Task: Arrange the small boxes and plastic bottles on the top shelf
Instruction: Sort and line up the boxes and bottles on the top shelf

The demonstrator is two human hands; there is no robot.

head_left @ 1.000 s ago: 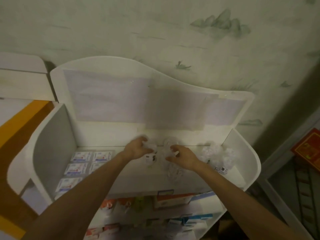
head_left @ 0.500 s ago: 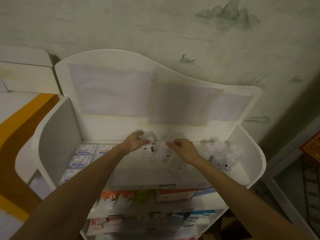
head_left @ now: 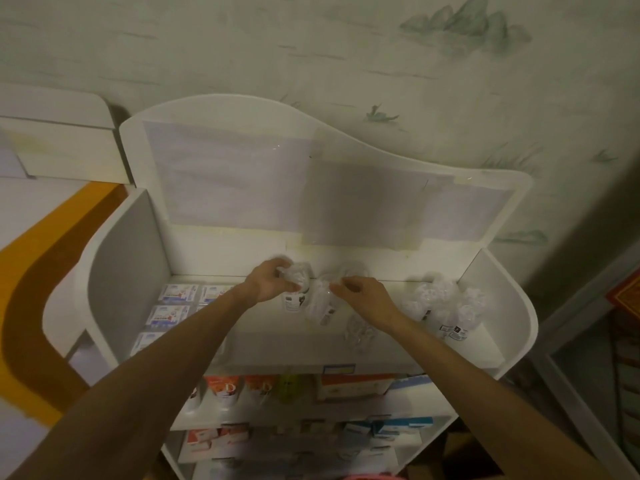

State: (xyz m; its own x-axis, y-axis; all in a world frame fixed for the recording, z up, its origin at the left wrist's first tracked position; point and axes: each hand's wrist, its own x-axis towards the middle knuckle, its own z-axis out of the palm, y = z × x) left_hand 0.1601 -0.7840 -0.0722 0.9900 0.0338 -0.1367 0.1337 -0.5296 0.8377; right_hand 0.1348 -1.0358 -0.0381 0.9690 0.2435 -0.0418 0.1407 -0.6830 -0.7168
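Both hands are over the top shelf (head_left: 388, 344), near its back edge, about mid-width. Left hand (head_left: 268, 284) is curled around the wrapped top of a plastic bottle (head_left: 296, 289) in clear film; the bottle stands upright with its label facing front. Right hand (head_left: 363, 296) is just beside it, fingers bent and pinching the film on a second wrapped bottle (head_left: 320, 304), which is tilted; how firm the pinch is can't be told through the blur. The two bottles are close together, maybe touching.

A loose wad of clear wrap (head_left: 358, 332) lies on the shelf under the right wrist. A cluster of wrapped bottles (head_left: 443, 306) sits in the back right corner, well apart from the hands. Small boxes (head_left: 178, 294) lie flat in rows along the left side, partly hidden by the left forearm.

The lower shelves (head_left: 408, 398) hold assorted packs and boxes; their labels are too blurred to read.
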